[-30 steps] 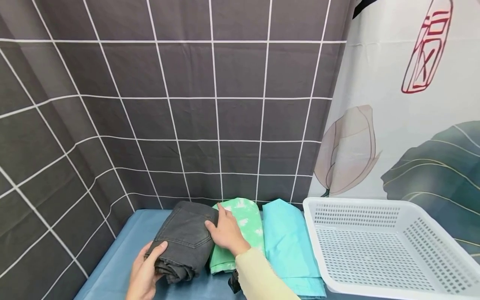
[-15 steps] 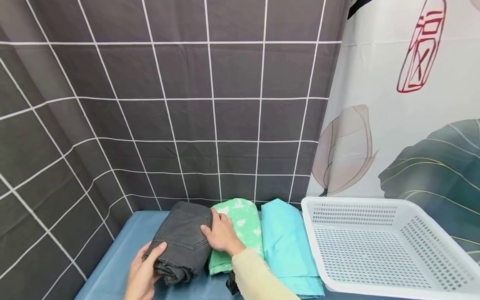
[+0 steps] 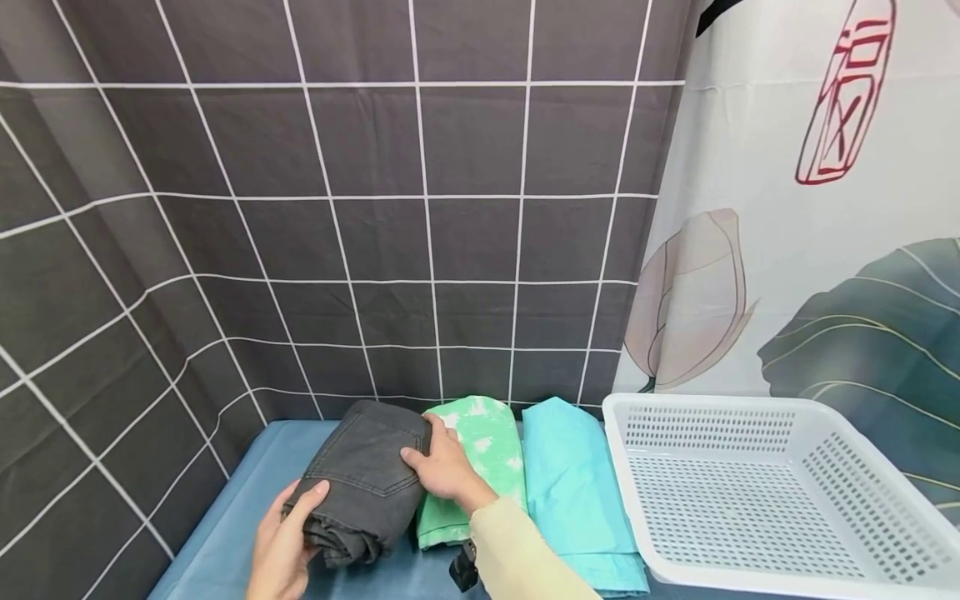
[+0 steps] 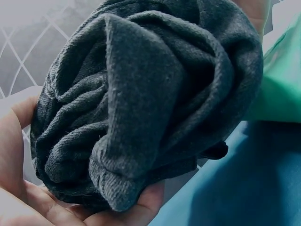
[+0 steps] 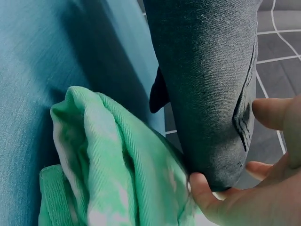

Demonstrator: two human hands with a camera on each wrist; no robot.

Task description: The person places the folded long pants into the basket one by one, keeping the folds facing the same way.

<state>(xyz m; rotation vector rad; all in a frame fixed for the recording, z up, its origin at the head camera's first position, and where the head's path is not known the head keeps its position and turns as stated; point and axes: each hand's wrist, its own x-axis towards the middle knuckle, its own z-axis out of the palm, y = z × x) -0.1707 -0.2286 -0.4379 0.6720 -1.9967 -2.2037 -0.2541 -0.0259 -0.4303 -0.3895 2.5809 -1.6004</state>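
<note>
Head view: a blue surface fronts a white-gridded grey fabric wall; above it, beside folded green-and-white cloth, left hand and right hand grip a folded dark-grey denim garment, stitched pocket showing.

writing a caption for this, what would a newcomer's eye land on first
Probably the folded grey denim, held between the left hand and right hand low in the head view, left of centre. Next, the bright green cloth and turquoise cloth side by side to its right, then the white basket at lower right.
</note>
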